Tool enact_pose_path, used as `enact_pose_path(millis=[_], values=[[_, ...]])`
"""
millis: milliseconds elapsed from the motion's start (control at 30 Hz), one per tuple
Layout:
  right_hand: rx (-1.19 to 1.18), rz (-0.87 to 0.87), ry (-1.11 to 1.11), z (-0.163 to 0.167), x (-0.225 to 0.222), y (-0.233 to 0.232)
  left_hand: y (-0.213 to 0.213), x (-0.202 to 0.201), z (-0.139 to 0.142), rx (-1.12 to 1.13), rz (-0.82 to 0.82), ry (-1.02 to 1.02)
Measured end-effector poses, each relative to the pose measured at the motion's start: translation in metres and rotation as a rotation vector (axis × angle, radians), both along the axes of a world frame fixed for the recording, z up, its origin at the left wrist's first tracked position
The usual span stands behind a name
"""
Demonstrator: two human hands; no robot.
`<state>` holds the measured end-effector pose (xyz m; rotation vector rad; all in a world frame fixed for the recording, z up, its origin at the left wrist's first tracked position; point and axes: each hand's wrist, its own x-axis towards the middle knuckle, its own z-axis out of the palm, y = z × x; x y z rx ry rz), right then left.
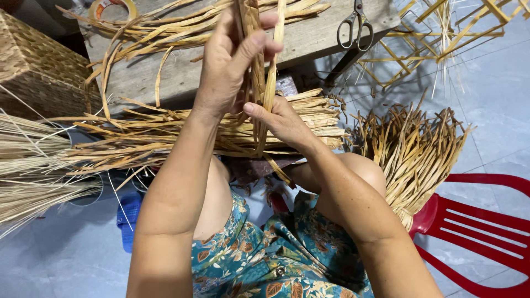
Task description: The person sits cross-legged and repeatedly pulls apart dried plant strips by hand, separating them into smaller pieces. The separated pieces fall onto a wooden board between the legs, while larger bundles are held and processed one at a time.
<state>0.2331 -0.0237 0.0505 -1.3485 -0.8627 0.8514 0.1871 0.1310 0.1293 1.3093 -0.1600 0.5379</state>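
No labels, signs or screens show here. The only thing that may be packaging is a small crumpled wrapper (286,84) with dark and pale printing, lying at the near edge of the wooden bench (309,38) in the middle of the scene, just right of the raised straw strips; it is mostly hidden, so its shape cannot be told.

Dry, matt straw strips (259,83); rough wooden table (309,38); glossy red plastic chair (486,221).
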Motion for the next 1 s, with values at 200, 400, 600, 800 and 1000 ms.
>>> enact_pose_path(millis=[200, 400, 600, 800, 1000], values=[[0.019, -0.122, -0.188, 0.012, 0.002, -0.007, 0.000, 0.015, -0.018, 0.039, 0.081, 0.043], [-0.324, -0.093, -0.616, 0.028, -0.008, -0.008, 0.005, 0.021, -0.029, 0.046, 0.073, 0.091], [-0.547, -0.043, -0.906, 0.017, -0.011, -0.001, -0.001, 0.024, -0.037, 0.088, 0.018, 0.192], [-0.444, -0.108, -1.132, 0.009, -0.017, -0.004, 0.007, 0.025, -0.028, -0.069, -0.183, 0.319], [-0.425, 0.098, -0.862, 0.028, -0.002, -0.022, -0.003, 0.019, -0.030, 0.037, -0.086, 0.196]])
